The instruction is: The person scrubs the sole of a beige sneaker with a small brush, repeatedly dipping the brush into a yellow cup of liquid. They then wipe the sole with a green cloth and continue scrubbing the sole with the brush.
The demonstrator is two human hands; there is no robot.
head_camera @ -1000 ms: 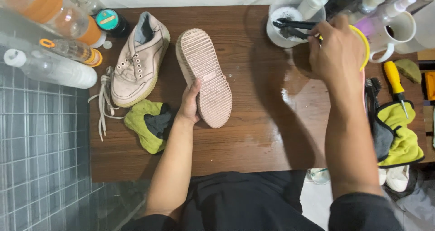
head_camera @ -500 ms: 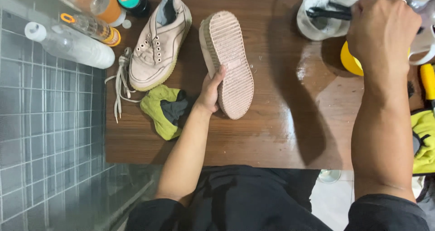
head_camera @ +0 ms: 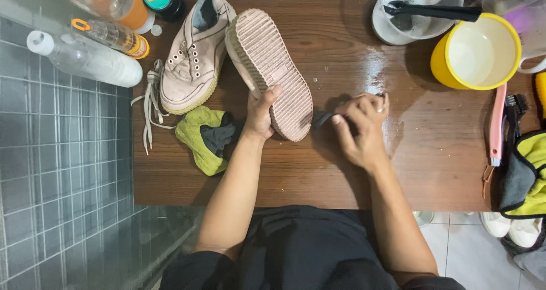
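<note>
Upturned shoe (head_camera: 270,71) lies sole-up on the wooden worktop (head_camera: 341,170), long axis running from far-left down to near-right, toward the person. Left hand (head_camera: 260,112) wraps the near end of the sole, thumb on the ribbed tread, fingers underneath. Right hand (head_camera: 361,128) sits just to the right of that same end, closed around a small dark tool (head_camera: 321,118) whose tip points at the sole edge; what kind of tool, cannot tell. Both hands are near the heel end, left touching, right just beside. Second shoe (head_camera: 196,54) upright, touching the first on its left. Yellow-green cloth (head_camera: 202,139) lies below it.
</note>
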